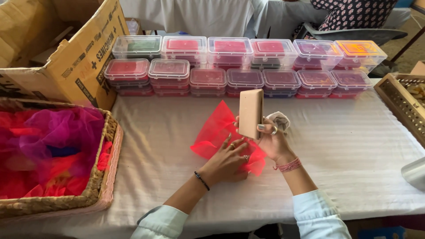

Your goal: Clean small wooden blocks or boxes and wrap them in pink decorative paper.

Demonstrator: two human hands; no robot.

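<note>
My right hand (272, 141) holds a tan flat rectangular box (250, 113) upright on its edge, over a piece of red net fabric (214, 132) spread on the white tablecloth (345, 146). My left hand (226, 161) lies flat on the red fabric just below the box, with its fingers pressing the cloth down. A crumpled bit of whitish wrapping (280, 120) sits behind my right hand.
Two rows of stacked clear plastic boxes (248, 66) with coloured contents line the table's far side. A wicker basket (99, 186) of pink and red net fabric is at left, a cardboard carton (75, 57) behind it, a wooden tray (400, 104) at right. A seated person (354, 13) is beyond the table.
</note>
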